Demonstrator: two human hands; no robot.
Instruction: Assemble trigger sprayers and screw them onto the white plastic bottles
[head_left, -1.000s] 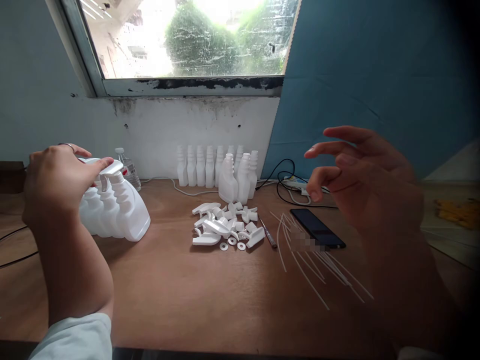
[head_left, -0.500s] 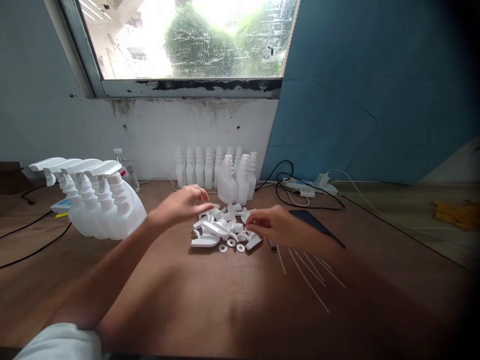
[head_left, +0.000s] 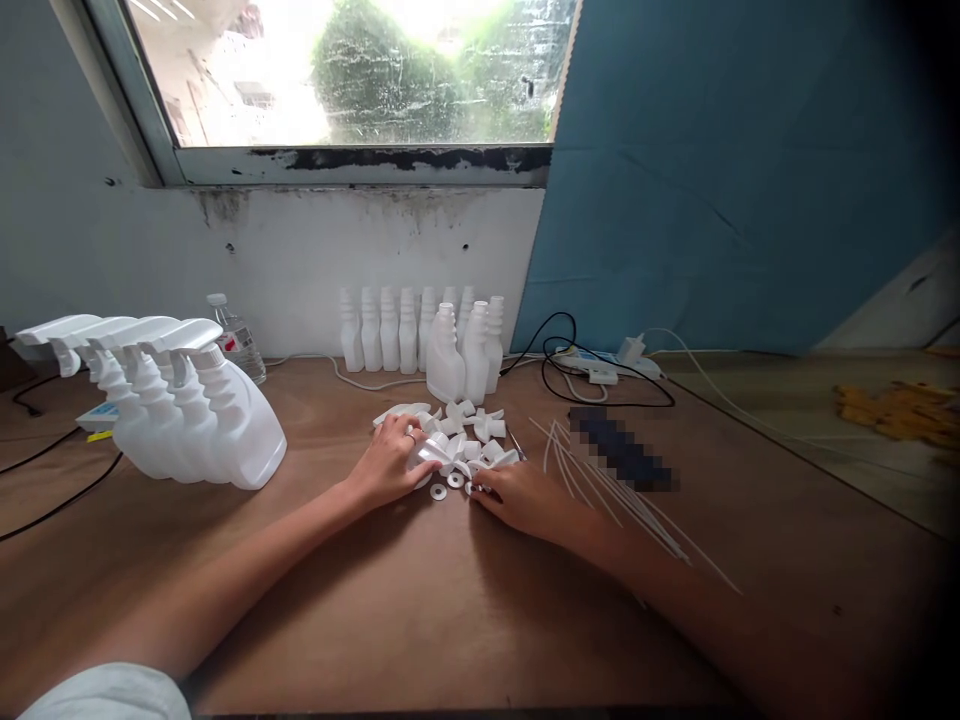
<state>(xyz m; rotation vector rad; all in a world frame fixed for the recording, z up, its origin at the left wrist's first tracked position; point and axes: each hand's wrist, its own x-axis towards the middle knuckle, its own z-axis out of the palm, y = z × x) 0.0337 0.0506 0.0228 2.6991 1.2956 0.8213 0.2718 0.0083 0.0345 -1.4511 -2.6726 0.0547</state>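
centrally, smooth white plastic trigger spray heads [head_left: 450,452] lie heaped, flat ring-shaped washers [head_left: 439,492] at their six o'clock, translucent bottles [head_left: 475,362] with ribbed necks at their twelve. the left hand [head_left: 395,458], half open, arches palm-down over their eight o'clock side; the right hand [head_left: 523,496] curls beside a washer at five. whether either grips anything, i cannot tell.

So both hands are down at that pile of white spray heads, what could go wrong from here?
The small flat washers lie loose by the right hand, so one could get flicked away. The uncapped bottles stand close behind the pile of spray heads, so a bump might tip one over. The thin tubes lie loose beside the right forearm, which could sweep them out of place.
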